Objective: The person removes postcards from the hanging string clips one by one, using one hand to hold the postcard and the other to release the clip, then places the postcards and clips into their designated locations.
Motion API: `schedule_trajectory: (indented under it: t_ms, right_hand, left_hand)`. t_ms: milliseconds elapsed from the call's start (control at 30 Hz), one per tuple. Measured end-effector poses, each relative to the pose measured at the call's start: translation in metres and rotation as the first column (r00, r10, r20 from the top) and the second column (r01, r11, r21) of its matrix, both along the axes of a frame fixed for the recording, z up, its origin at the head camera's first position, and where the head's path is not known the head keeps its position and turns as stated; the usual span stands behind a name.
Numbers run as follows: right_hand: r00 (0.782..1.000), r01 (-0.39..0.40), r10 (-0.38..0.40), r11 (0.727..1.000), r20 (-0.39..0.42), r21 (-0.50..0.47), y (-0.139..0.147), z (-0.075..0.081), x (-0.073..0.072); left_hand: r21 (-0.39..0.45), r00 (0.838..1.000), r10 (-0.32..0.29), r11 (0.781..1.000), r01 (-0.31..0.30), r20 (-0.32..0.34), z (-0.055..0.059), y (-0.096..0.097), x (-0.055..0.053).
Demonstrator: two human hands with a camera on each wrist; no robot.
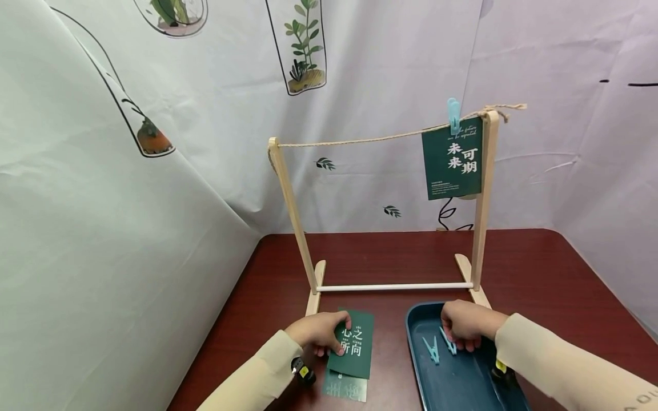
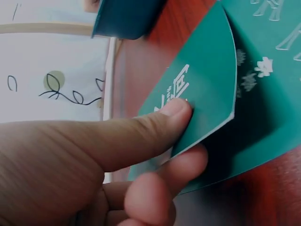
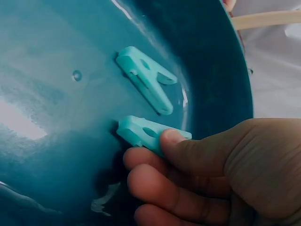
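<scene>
Pickup seems the step in hand: at 6 o'clock in the head view, the left hand [image 1: 316, 330] narrowly pinches the upper green card [image 1: 360, 342], thumb on top and a finger beneath, with the lower card [image 1: 345, 388] peeking out at its 6 o'clock. Near 4 o'clock, the right hand [image 1: 470, 322] pinches a turquoise clip [image 1: 449, 342] inside the blue tray [image 1: 447, 391] (a second clip [image 1: 432, 350] lies at its 8 o'clock). Next probably calls for lifting card and clip clear with firm pinches.
</scene>
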State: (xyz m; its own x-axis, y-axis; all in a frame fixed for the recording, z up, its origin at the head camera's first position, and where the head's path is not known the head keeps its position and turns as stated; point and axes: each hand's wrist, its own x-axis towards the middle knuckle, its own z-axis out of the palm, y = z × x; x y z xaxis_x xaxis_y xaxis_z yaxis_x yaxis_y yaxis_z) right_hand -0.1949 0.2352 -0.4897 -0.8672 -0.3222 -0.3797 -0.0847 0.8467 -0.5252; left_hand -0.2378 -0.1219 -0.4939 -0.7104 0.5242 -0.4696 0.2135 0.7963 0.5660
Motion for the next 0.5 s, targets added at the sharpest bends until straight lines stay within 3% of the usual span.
schedule_trajectory:
  t_ms: [233, 500]
  right_hand:
    - [1.0, 0.005, -0.005, 1.0, -0.02, 0.015, -0.0025, -0.0028, 0.0007]
    - [0.999, 0.047, -0.047, 0.999, -0.018, -0.014, -0.0033, -0.0047, -0.0038]
  left_hand:
    - [-0.026, 1.0, 0.009, 1.0, -0.009, 0.006, -0.0065, -0.0008, 0.003]
    - [-0.034, 1.0, 0.01, 0.999, -0.01, -0.001, -0.0065, -0.0008, 0.0049]
